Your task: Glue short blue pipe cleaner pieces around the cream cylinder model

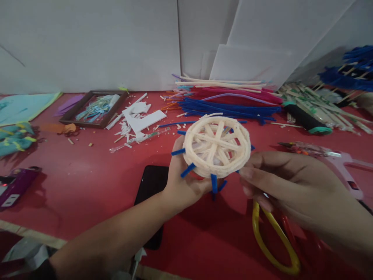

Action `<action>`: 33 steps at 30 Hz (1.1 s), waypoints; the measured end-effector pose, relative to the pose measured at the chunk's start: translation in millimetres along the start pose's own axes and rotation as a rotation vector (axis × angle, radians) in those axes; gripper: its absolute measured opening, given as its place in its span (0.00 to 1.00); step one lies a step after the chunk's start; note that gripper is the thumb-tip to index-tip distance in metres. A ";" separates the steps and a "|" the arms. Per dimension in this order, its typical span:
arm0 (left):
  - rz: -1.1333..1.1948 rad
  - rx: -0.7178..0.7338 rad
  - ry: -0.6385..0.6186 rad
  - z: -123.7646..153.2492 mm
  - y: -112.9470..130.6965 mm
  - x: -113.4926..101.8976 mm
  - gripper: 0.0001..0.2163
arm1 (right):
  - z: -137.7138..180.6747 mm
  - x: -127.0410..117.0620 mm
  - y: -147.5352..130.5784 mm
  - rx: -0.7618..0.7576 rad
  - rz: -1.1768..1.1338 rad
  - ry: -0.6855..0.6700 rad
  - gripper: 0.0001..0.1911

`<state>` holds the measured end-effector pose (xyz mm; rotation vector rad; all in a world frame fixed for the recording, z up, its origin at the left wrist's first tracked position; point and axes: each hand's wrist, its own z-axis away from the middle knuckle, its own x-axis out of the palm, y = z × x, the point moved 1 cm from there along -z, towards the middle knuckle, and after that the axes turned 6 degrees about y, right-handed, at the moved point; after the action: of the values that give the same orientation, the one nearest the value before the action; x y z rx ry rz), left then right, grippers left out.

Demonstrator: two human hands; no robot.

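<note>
My left hand point(183, 182) holds up a round cream-coloured woven wheel point(217, 146) with crossed spokes, gripping it from below and the left. Short blue pipe-cleaner ends point(188, 170) stick out around its rim. My right hand point(279, 179) is at the wheel's right edge, fingers curled and pressed together with the tips against the rim. Yellow-handled scissors point(272, 241) lie under my right hand on the red table point(87, 182).
A black phone point(151, 186) lies under my left wrist. A pile of blue, pink and cream pipe cleaners point(230, 99) lies behind, white scraps point(140, 118) and a framed tray point(94, 107) to the left, a pink glue gun point(346, 169) right, white boards at the back.
</note>
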<state>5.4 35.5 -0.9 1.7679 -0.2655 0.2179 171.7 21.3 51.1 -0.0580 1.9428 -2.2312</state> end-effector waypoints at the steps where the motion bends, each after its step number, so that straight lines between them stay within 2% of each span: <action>1: -0.012 -0.001 0.002 0.0 0.6 0.0 0.35 | 0.2 0.2 0.1 -0.003 0.002 -0.003 0.22; 9: -0.066 0.012 0.003 -3.7 13.0 4.0 0.37 | -0.9 -0.1 3.2 -0.016 0.012 0.001 0.13; 19: -0.086 0.005 0.009 -1.9 11.2 4.2 0.36 | 3.0 -2.0 2.5 0.038 0.027 0.014 0.18; 23: -0.122 -0.001 0.030 -1.8 13.9 5.1 0.36 | 2.6 -1.3 1.0 0.010 0.038 0.011 0.20; 33: -0.106 -0.009 -0.011 -1.2 10.7 2.4 0.37 | 3.0 1.3 -0.9 -0.038 0.028 -0.022 0.25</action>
<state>4.5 34.4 10.1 1.7691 -0.1798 0.1306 170.7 18.2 52.3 -0.0598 1.9623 -2.1680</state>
